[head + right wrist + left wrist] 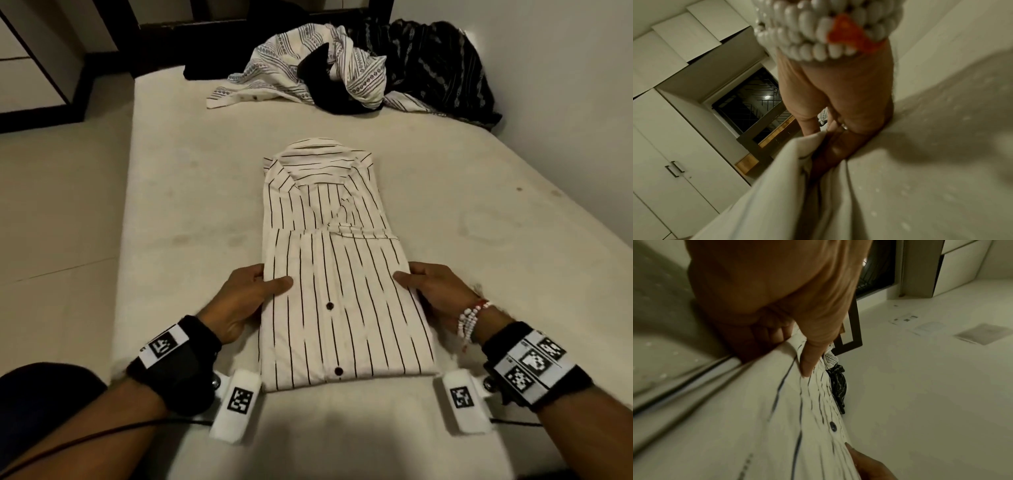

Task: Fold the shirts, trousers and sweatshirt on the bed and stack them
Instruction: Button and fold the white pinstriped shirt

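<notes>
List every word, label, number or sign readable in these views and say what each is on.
No readable words, brands or numbers.
Left wristband: black-and-white square marker, a coded pattern, not text.
Right wristband: several coded markers; the small print beside them is too blurred to read.
White wrist camera blocks: coded markers only.
Striped shirt: no label showing.

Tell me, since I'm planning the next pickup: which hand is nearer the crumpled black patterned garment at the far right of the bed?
Right. The right hand grips the striped shirt's right edge, on the black patterned garment's side; the left hand grips the opposite edge.
</notes>
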